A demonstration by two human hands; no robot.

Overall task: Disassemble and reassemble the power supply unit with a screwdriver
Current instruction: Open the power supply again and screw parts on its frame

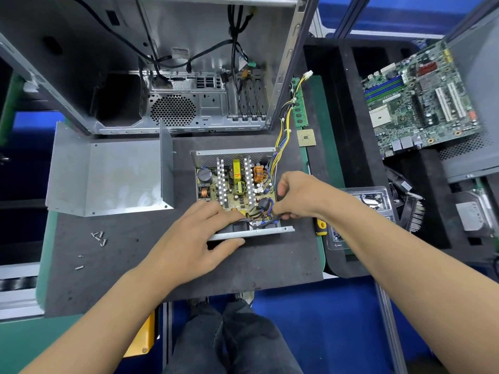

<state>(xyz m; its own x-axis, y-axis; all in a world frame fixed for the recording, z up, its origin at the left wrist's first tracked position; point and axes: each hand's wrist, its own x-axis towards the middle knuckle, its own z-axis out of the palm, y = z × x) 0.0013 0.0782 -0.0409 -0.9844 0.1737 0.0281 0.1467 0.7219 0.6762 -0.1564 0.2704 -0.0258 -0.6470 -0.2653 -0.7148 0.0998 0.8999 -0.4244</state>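
Centre of the dark foam mat (pixel 256 265) on the tabletop: power supply unit (pixel 236 184), cover off, circuit board with heat sinks, coils and capacitors exposed.
- Left hand (pixel 194 236), at 7 o'clock of the unit: fingers laid over the near metal edge, thumb tucked under the flange, gripping that edge.
- Right hand (pixel 299 195), at 4 o'clock of the unit: fingers curled, apparently pinching the dark wires at the unit's near right corner; the fingertips are partly hidden, so the exact contact is unclear.
- Wire bundle (pixel 283 130), yellow, black and blue: leaves the unit's far right corner toward 1 o'clock, ending in a white connector.
- Removed cover (pixel 108 176), bent grey sheet metal: at 9 o'clock of the unit, lying open side up.
- Loose screws (pixel 99 238): at 8 o'clock, well apart from the unit.
- Screwdriver (pixel 320 226), yellow-and-black handle: just under the right wrist, mostly hidden.
- Computer case (pixel 162 76), empty: at 11 o'clock.
- Memory stick (pixel 299 109) and processor chip (pixel 306 137): at 1 o'clock.
- Motherboard (pixel 421 101): at 2 o'clock, tilted.
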